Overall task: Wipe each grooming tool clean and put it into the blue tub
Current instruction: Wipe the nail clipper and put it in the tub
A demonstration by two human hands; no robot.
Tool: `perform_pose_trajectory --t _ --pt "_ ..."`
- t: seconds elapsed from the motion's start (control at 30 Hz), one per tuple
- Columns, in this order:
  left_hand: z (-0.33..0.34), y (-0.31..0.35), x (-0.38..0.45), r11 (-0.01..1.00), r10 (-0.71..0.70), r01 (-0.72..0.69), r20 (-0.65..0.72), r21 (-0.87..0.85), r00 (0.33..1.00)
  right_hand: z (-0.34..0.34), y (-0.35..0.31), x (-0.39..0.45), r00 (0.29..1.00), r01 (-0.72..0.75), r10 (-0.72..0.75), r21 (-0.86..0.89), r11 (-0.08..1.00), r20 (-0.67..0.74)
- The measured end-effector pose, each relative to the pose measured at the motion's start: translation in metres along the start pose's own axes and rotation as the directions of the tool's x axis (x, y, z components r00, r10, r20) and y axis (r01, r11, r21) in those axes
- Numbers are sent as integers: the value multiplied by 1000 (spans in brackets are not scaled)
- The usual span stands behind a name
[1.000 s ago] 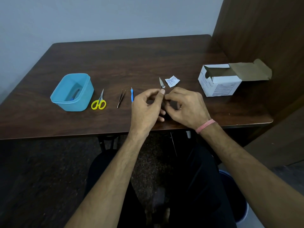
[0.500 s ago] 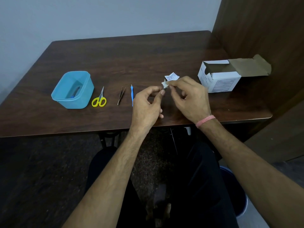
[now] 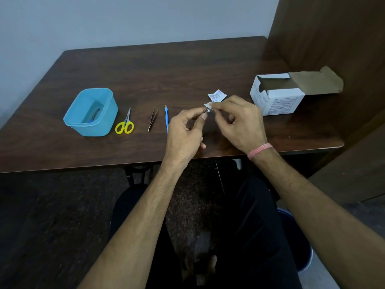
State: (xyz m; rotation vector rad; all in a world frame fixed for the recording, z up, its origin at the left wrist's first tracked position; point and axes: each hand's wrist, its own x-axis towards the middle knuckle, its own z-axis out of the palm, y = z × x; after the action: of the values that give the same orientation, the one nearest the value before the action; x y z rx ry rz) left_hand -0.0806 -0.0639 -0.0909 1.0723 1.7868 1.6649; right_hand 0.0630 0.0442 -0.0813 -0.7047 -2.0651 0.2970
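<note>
Single head-worn view — looking forward and steeply down over the near edge of the worktop (image 3: 145, 69), close above both forearms, wide-angle, lap and floor below.

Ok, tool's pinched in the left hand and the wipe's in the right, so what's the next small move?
Probably draw the white wipe along the small metal tool. The left hand pinches the tool above the table, the right hand holds the wipe against its tip, and it is not yet in the blue tub.
</note>
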Motion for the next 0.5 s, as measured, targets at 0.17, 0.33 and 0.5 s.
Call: perform_pose_trajectory --t 0.17,0.33,0.5 --pt "-2 -1 0 999 16 -15 6 -32 1000 1 0 2 1000 -15 15 17 1000 1" --pt "-2 -1 -1 1000 25 -24 5 -8 1000 0 1 4 996 -87 87 12 996 19" --pt "-1 0 0 1000 25 -25 2 -15 1000 -1 -2 0 1000 -6 5 36 999 19"
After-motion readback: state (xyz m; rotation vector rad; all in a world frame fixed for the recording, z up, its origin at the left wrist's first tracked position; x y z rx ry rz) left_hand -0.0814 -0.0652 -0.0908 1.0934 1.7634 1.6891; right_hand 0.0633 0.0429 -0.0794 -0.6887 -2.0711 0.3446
